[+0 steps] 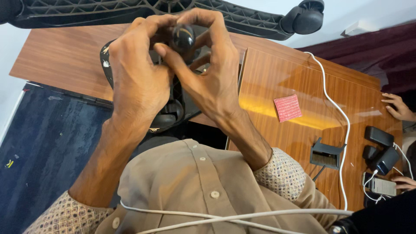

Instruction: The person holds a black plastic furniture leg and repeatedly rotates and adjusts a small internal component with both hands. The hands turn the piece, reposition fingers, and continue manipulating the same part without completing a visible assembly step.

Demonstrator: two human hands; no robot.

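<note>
Glossy black round knob (182,37): pinched by left hand (138,82) and right hand (212,82), unseated above far black plastic chair base (143,11).

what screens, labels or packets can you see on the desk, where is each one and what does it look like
Phone: lies flat near the desk's right edge, by another person's hand; a rectangle with a pale lit screen and a white cable plugged in.
Red patterned square: lies flat mid-desk, right of the person's right hand; small, pinkish red; whether it is a packet or a pad cannot be told.
No labels or signs show clearly.
</note>
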